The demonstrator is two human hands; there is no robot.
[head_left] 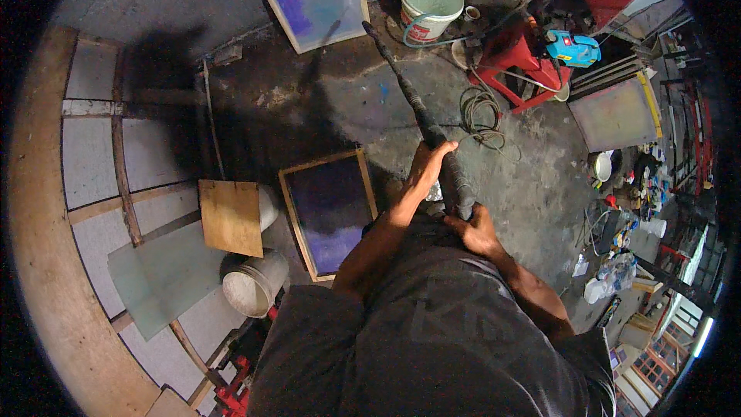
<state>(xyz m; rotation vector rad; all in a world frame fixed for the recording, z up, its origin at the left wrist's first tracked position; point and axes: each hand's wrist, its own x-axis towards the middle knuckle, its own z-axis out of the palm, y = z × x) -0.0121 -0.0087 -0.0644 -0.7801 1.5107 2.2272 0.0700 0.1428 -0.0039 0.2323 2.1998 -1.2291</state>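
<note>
A wood-framed screen point(315, 1) leaned just left of the white bucket point(428, 28); on the bucket's near side, a long black wand point(421, 113) pointed to its left. A blue machine point(573, 49) sat right of the bucket. Both hands clasped the wand — left hand point(431, 161) farther forward, right hand point(476, 230) at the rear.

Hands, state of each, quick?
Left hand: closed, holding the long black wand partway along.
Right hand: closed, holding the wand's near end.

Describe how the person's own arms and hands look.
The left hand and right hand are bare, with no gloves. The forearms are uncovered too. The dark grey shirt has short, loose sleeves and a faint print.
</note>
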